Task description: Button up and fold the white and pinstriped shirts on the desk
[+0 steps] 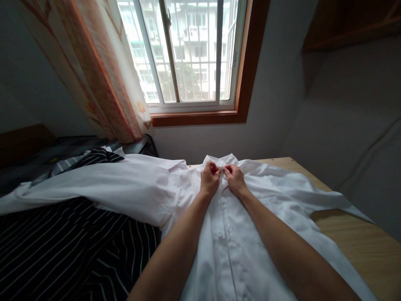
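A white button-up shirt (250, 234) lies spread out, front up, its collar (230, 159) at the far end and its sleeves stretched to both sides. My left hand (210, 175) is closed in a pinch on the shirt just below the collar. Close beside it, my right hand (234, 177) pinches the other side of the front opening. The fingertips nearly meet at the placket, and whatever small part lies between them is hidden. Lower down, the two front edges run side by side toward me.
Under the shirt is a light wooden table (360, 242). Black cloth with white stripes (62, 246) lies at the left beneath the left sleeve. A window (194, 54) with an orange-patterned curtain (97, 75) is ahead. A wooden shelf (354, 29) hangs at upper right.
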Tool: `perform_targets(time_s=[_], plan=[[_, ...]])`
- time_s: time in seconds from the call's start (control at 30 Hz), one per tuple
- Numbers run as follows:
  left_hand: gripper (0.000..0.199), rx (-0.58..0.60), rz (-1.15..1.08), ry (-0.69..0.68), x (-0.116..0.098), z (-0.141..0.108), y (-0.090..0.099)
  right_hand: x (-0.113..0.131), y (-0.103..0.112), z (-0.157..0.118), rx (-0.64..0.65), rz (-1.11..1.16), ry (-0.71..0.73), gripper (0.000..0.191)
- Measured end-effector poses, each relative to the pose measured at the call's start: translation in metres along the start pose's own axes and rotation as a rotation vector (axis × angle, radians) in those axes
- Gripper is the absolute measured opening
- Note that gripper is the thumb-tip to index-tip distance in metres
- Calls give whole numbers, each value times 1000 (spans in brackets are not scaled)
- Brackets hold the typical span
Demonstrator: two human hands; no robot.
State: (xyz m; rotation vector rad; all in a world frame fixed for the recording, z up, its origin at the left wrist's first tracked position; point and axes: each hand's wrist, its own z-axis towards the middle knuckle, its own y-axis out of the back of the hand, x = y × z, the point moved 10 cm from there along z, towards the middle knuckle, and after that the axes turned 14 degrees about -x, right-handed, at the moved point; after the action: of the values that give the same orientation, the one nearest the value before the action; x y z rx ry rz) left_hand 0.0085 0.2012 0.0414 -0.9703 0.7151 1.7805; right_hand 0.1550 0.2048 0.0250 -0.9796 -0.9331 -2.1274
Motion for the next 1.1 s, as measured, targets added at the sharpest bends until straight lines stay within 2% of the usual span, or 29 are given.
perform_targets(time_s=[0.2,0.3,0.53,0.6,0.67,0.77,0.83,0.9,1.0,1.1], plan=[[17,26,65,-60,-1,1,-2,-14,-10,1,62,-66,-77,22],[18,79,123,-100,-3,0,-6,-17,-12,2,77,-91,-90,22],[21,72,442,-179,-7,-1,-5,-14,-13,-1,63,-129,-61,25],[17,71,559,-189,-8,-2,-2,-8,-7,-2,27,-174,-20,23],[17,71,692,-236,-11,-4,0,1,0,-4,-14,-277,80,26],[32,148,871,-296,-6,-9,-4,7,-1,-8,53,-503,223,41],[43,250,941,-279,7,-12,-9,-2,-7,-12,176,-616,221,48],[52,332,989,-230,21,-13,-12,-14,-10,-14,263,-680,160,55],[60,384,1047,-138,34,-11,-11,-30,-6,-12,275,-734,55,66],[69,378,1074,-70,35,-7,-8,-37,0,-11,248,-764,5,74]])
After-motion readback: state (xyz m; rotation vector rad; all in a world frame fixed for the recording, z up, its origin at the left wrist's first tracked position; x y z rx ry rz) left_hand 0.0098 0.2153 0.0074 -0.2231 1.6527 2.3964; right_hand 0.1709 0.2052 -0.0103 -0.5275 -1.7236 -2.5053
